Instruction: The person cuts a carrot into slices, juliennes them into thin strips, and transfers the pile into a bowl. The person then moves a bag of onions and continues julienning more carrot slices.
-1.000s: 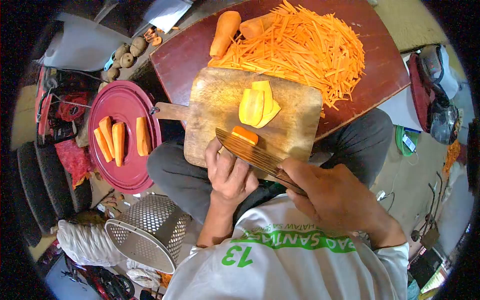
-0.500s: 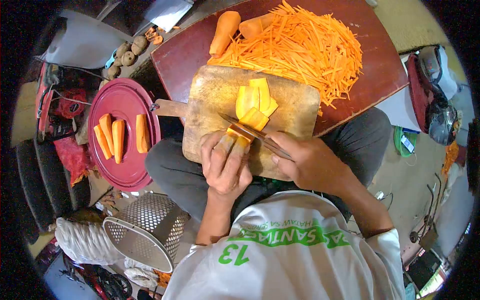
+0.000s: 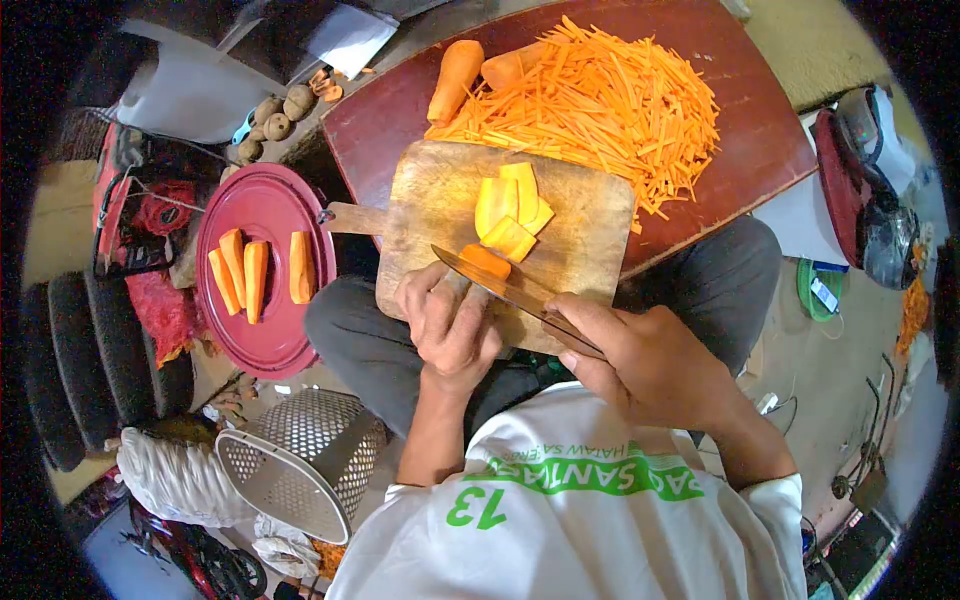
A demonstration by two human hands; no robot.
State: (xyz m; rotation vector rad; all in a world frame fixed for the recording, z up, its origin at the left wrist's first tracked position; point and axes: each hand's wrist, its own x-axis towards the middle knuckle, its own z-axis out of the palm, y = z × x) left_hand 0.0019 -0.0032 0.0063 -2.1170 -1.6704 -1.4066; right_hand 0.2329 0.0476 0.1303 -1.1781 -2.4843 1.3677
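My right hand (image 3: 655,360) is wrapped round the handle of a knife (image 3: 512,295), whose blade slants across the cutting board. An orange carrot piece (image 3: 487,261) lies against the far side of the blade. On the near side, my left hand (image 3: 448,325) has its fingers bent and pressed together at the carrot; the blade partly hides the fingertips. Several flat carrot slices (image 3: 505,208) overlap just beyond, on the wooden cutting board (image 3: 425,195). The board rests over my crossed legs, its far edge by the low table.
On the dark red table (image 3: 755,130) sit a big heap of carrot strips (image 3: 630,110) and a whole carrot (image 3: 457,80). To the left, a red plastic lid (image 3: 270,195) carries several peeled carrots (image 3: 256,280). A perforated basket (image 3: 335,440) lies tipped below it.
The knife has shifted nearer my body with its blade now lying broader over the carrot. A cut carrot face shows beyond the blade. My right hand has moved down and right.
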